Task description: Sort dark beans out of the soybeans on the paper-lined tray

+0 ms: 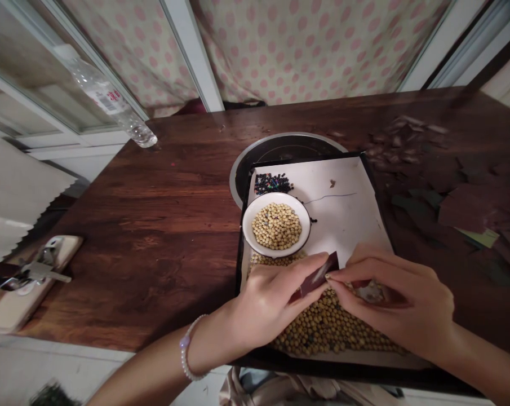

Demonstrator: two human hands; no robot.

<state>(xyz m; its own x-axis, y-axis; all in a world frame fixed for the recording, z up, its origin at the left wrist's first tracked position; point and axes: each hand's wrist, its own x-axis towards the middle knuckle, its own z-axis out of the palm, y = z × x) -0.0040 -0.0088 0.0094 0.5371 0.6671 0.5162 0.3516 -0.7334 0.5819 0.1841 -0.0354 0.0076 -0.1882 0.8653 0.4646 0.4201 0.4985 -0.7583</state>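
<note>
Head view: we pinch a dark red piece [320, 276] between the thumb and fingers of our left hand [271, 293], over the near part of a black-rimmed tray [376, 194]. Our right hand [402, 304] has thumb and forefinger together on a tiny pale bit [328, 276], right at the edge of that piece. Yellowish beads [339, 327] spread beneath both hands, inside the tray's near rim. Just beyond our left hand, a white bowl [247, 225] of similar beads sits close to the tray's left edge, with dark beads [272, 184] behind it. White lining spans from the bowl to the right rim, a thin line crossing it. The far end of the tray overlaps a round dark plate [236, 177]. To our left, brown tabletop [174, 214] stretches to a metal device [39, 273] on a pale board; dark scraps [466, 208] lie beyond the tray's right edge.
</note>
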